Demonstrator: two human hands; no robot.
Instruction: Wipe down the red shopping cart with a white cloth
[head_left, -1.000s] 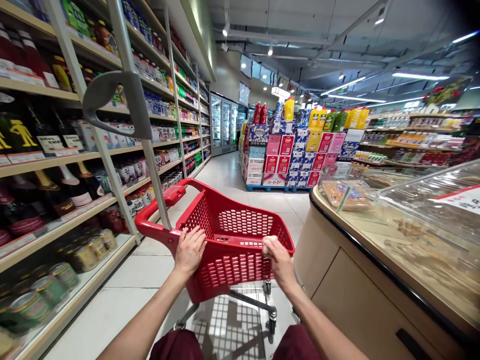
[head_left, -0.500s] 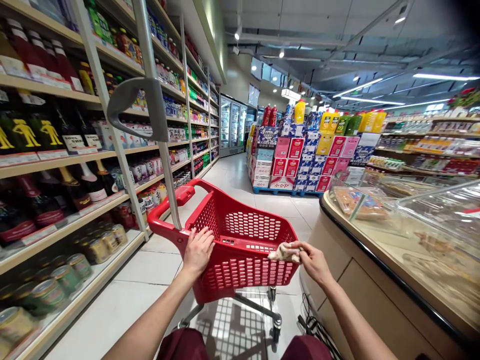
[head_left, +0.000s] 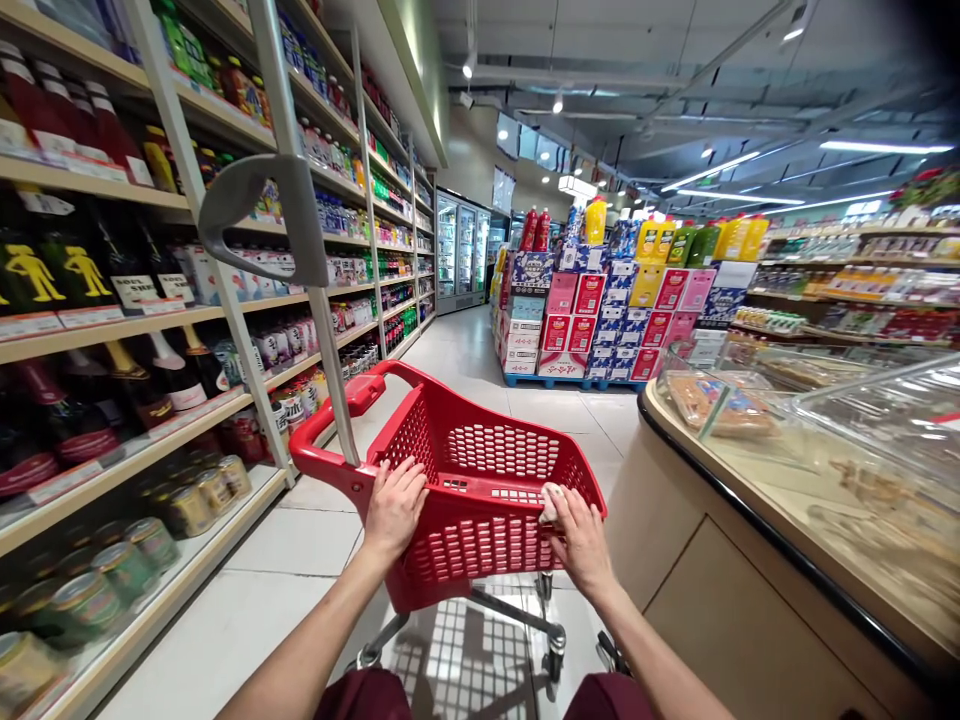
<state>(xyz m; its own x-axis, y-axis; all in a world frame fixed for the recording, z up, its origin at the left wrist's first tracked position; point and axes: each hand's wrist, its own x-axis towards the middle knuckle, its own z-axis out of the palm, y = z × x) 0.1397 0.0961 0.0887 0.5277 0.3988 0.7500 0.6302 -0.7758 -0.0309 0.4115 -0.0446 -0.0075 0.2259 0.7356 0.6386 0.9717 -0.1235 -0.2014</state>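
Note:
A red plastic shopping cart (head_left: 480,500) with perforated basket walls stands in front of me. My left hand (head_left: 398,505) grips the rim near the handle end, its fingers curled over the edge. At the other end of the same side, my right hand (head_left: 583,540) presses a crumpled whitish cloth (head_left: 551,502) over the rim. Most of the cloth is hidden beneath the fingers. A grey pole with a grey loop grip (head_left: 262,220) rises from the cart's left side. The visible part of the basket floor holds nothing.
Shelves of bottles and cans (head_left: 112,420) line the left. A display counter (head_left: 720,500) with clear covers curves along the right. Beyond the cart stand stacked drink cartons (head_left: 570,320) on a blue pallet, with fridges (head_left: 461,245) farther back. The floor is white tile.
My right hand has moved left and closer along the rim, flattening over the cloth that hung from its fingertips. My left hand stays on the rim.

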